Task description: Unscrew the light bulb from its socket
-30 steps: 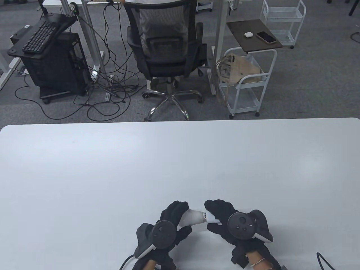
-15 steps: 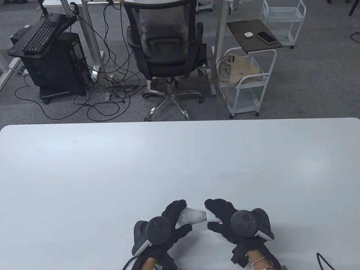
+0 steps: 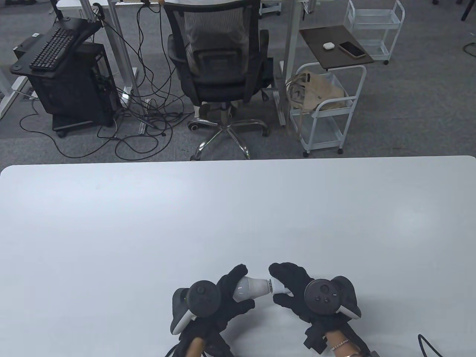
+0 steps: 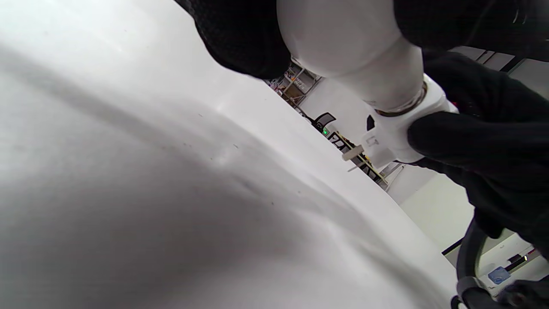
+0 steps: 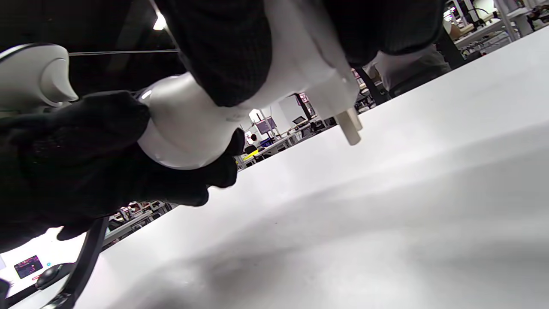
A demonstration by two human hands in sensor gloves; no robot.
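Note:
A white light bulb (image 3: 250, 287) lies sideways between my hands, above the white table's near edge. Its neck sits in a white plug-in socket (image 3: 279, 287). My left hand (image 3: 227, 297) grips the bulb's globe, which shows in the left wrist view (image 4: 343, 38) and the right wrist view (image 5: 184, 124). My right hand (image 3: 293, 288) grips the socket, which shows in the left wrist view (image 4: 401, 133) and in the right wrist view (image 5: 300, 64) with its plug pins showing. A metal thread ring shows at the joint.
The white table (image 3: 238, 215) spreads out beyond my hands. A black cable (image 3: 427, 344) lies at the near right edge. An office chair (image 3: 219, 70) and a white cart (image 3: 327, 108) stand on the floor behind the table.
My left hand has rolled to the left around the bulb, its tracker shifting left and down. My right hand and the socket have stayed almost still.

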